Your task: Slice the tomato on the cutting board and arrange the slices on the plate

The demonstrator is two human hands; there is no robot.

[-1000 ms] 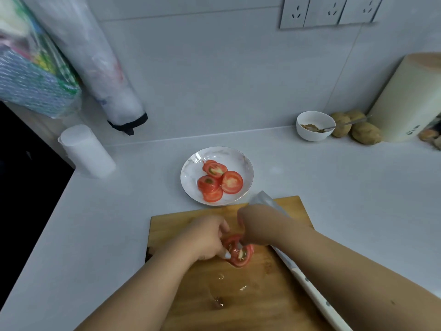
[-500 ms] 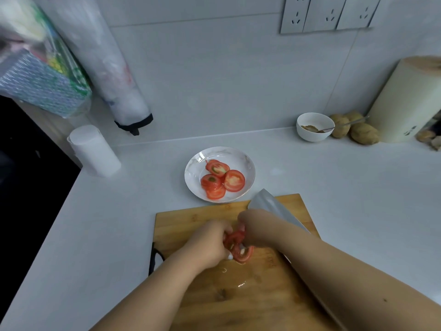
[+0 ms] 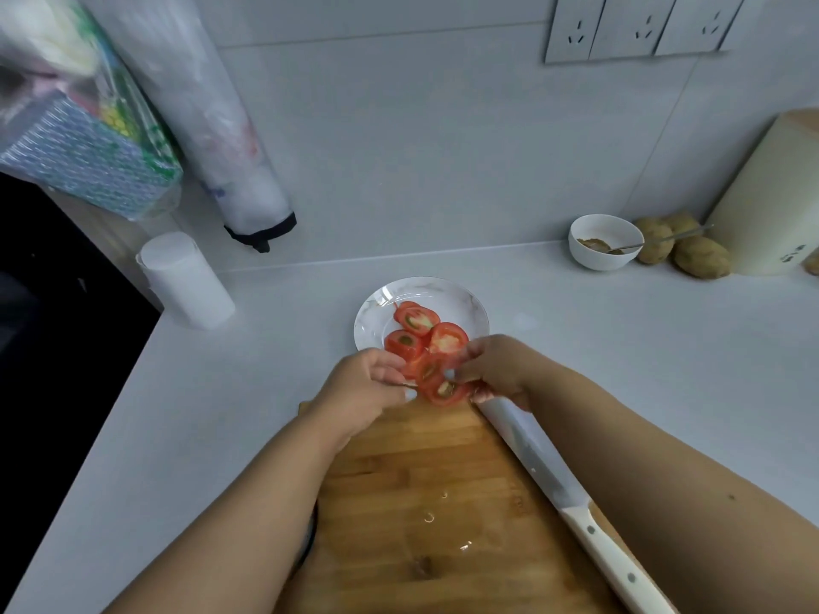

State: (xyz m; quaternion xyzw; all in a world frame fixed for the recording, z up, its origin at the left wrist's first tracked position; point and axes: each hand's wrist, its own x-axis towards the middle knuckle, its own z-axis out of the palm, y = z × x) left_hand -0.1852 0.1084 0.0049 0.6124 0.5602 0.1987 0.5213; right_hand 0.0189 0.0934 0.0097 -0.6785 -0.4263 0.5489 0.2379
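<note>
Between my left hand (image 3: 363, 387) and my right hand (image 3: 496, 370) I hold a small stack of red tomato slices (image 3: 436, 381), lifted over the far edge of the wooden cutting board (image 3: 421, 502) and the near rim of the white plate (image 3: 376, 303). Three tomato slices (image 3: 421, 330) lie on the plate, overlapping. A knife with a white riveted handle (image 3: 607, 551) lies on the board's right side under my right forearm, blade pointing toward the plate. Juice drops dot the board.
A white bowl (image 3: 605, 248) with a spoon and brown paste sits at the back right, next to potatoes (image 3: 700, 257) and a cream cylinder (image 3: 771, 197). A white roll (image 3: 186, 281) stands at the left by a dark drop-off. Bags hang on the wall.
Both hands lifted the gathered slices off the middle of the board and carried them forward to the plate's near rim. The knife stayed on the board.
</note>
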